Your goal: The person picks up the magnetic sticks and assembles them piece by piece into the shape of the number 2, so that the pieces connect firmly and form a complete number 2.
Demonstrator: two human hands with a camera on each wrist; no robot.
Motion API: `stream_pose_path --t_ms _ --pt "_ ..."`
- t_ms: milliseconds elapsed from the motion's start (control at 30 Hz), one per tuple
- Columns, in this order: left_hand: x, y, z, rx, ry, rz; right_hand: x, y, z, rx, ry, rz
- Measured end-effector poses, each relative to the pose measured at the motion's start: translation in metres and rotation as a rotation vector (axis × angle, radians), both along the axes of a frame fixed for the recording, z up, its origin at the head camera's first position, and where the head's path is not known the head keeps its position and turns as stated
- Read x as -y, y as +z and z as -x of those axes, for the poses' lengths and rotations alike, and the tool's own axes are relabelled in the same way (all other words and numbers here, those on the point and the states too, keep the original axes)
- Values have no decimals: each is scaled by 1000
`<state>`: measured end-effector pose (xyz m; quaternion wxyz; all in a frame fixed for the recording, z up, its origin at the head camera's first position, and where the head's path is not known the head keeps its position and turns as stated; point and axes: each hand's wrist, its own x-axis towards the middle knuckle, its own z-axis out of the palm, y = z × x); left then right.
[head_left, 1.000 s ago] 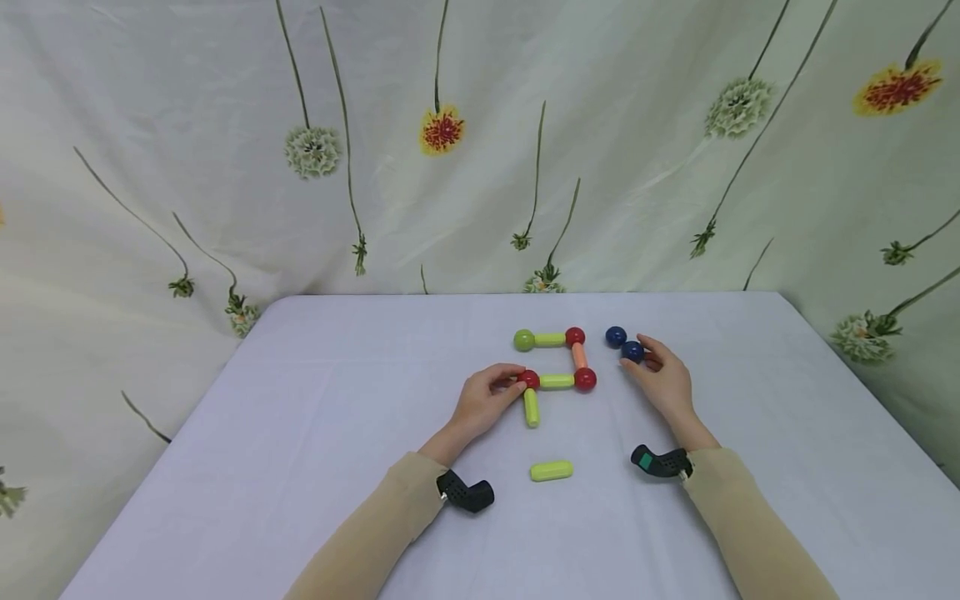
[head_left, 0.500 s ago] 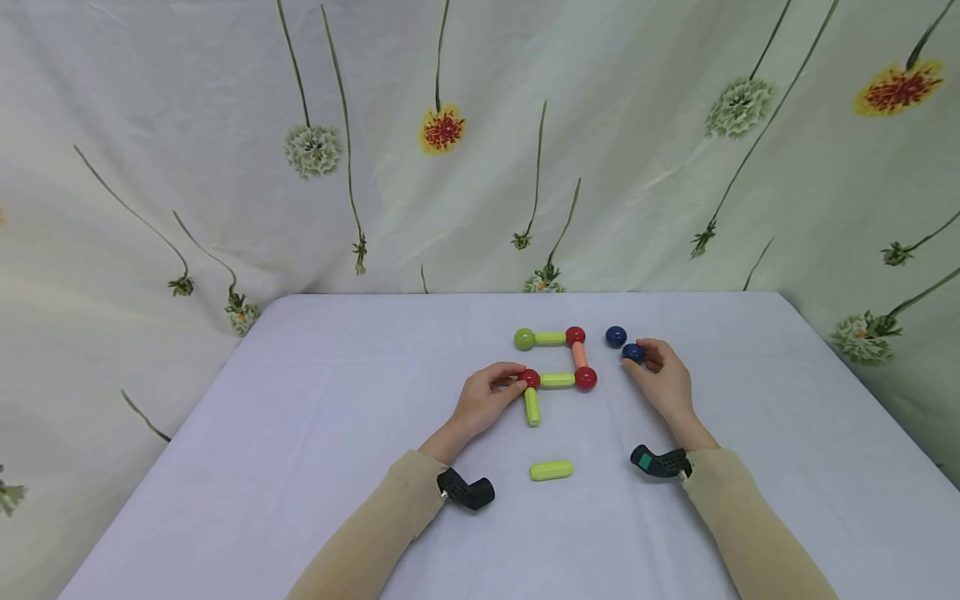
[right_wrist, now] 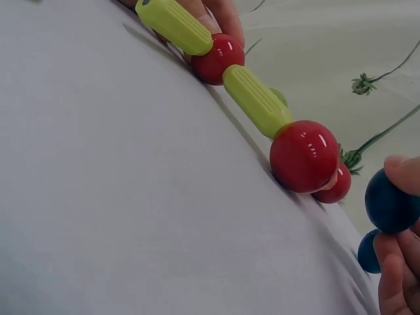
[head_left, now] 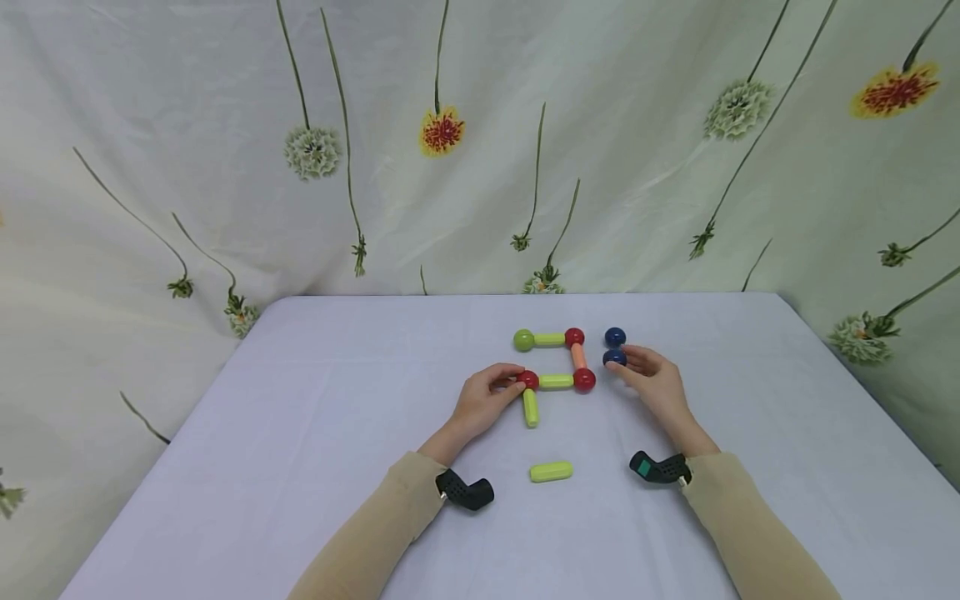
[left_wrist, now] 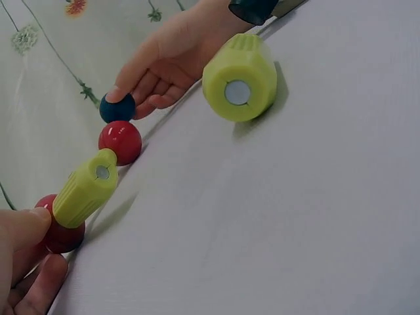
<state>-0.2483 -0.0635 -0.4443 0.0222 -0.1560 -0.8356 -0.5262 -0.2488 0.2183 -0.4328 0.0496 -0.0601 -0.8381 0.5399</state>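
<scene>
My left hand pinches a red ball at the near left corner of a joined chain of rods and balls. From that ball one yellow-green rod points toward me, and another runs right to a second red ball. An orange rod leads away to a third red ball, then a rod and a green ball. Between thumb and fingers, my right hand holds a blue ball, right of the chain. Another blue ball lies just beyond it.
A loose yellow-green rod with a metal disc in its end lies on the white tablecloth, between the forearms. A flower-printed curtain hangs behind the table. Black cameras sit on both wrists.
My right hand has moved left and slightly toward me with the blue ball, closer to the chain. My left hand has stayed on its red ball.
</scene>
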Motion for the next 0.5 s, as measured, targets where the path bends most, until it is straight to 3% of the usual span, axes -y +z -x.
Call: stream_pose_path --t_ms 167,500 --pt "0 -1 1 3 7 -2 3 4 -5 20 114 18" --pt "1 1 -1 14 3 -8 15 5 -12 -28 357 29"
